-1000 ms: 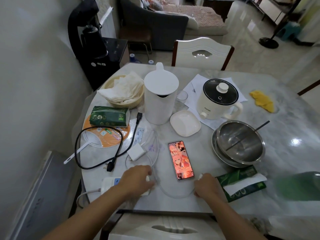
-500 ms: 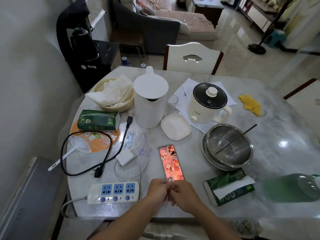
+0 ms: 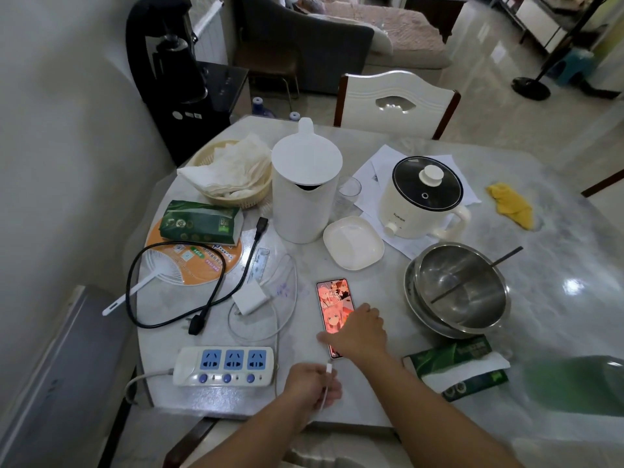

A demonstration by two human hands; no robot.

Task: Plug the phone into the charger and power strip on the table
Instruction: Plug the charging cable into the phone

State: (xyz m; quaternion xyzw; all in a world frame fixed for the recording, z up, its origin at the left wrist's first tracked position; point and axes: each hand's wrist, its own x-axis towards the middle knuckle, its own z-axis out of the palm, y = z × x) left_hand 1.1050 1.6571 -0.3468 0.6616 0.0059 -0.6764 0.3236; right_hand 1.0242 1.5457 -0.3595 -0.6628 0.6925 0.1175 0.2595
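counts: 1 phone (image 3: pixel 332 300), 1 charger (image 3: pixel 249 297), 1 strip (image 3: pixel 223 366) with 3 blue sockets and 3 buttons, 1 white cable (image 3: pixel 284 298), 1 black cord (image 3: pixel 175 285), 2 tissue packs, 2 nested steel bowls (image 3: pixel 459 292), 1 kettle (image 3: pixel 305 184), 1 cooker (image 3: pixel 422 197), 1 dish (image 3: pixel 353 243), 1 fan (image 3: pixel 189 261), 1 basket (image 3: pixel 233 177).

phone: flat on worktop (image 3: pixel 557 258), screen up and lit, near the front edge, between charger and bowls.

my right hand (image 3: pixel 359 331): lying over the phone's near half, fingers spread loosely, thumb at its left edge. Palm hides the contact, so whether I'm gripping or just pressing it I cannot tell.

my left hand (image 3: pixel 312 386): fingers curled closed around the cable's plug end; white plug tip (image 3: pixel 329 368) sticks out above my fist, just below the phone's bottom edge, not in it.

charger: loose on worktop left of the phone, prongs toward the strip, in none of the sockets.

cable: loops round the charger and runs down to my left hand.

strip: front left of worktop, left of my left hand, all sockets empty.
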